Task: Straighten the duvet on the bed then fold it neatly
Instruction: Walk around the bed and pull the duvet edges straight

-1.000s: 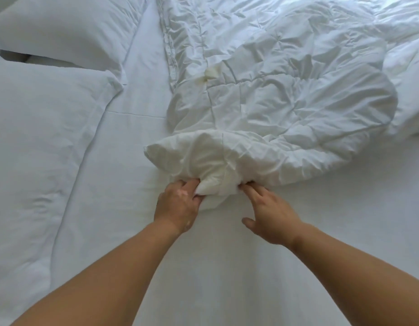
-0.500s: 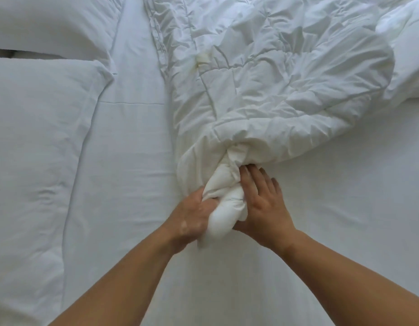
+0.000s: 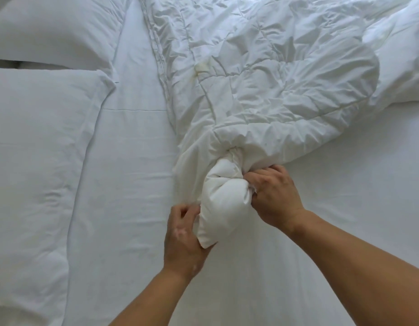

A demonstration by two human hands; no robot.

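Left hand (image 3: 182, 236), right hand (image 3: 274, 196) on duvet corner (image 3: 223, 208) (bunched)

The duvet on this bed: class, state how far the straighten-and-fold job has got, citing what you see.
Done: nothing visible; the duvet lies crumpled. In hand: the left hand and right hand both grip its bunched corner. Left: spreading it flat on the sheet, then folding.

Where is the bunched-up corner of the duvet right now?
In the head view the bunched corner is below centre over the sheet, gripped between the left hand and the right hand, right of the nearer pillow.
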